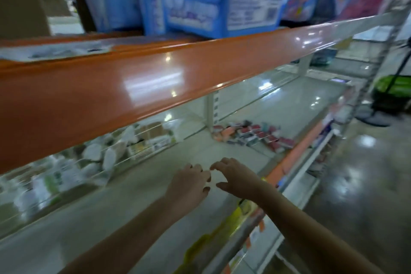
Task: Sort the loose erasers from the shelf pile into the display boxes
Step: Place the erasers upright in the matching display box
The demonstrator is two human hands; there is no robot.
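Shelf (155, 207): pale store shelf under an orange rail (133, 78); frame blurred.
Left hand (191, 182): fingers loosely curled, nothing seen in them.
Right hand (238, 176): fingers spread, apparently empty, tips almost touching the left's.
Pile (251, 135): erasers beyond the fingertips, up-right; long axis runs left to right.
Nearer hand: right, by judgement.
Boxes (142, 142): beyond the fingers, up-left; contents unclear.
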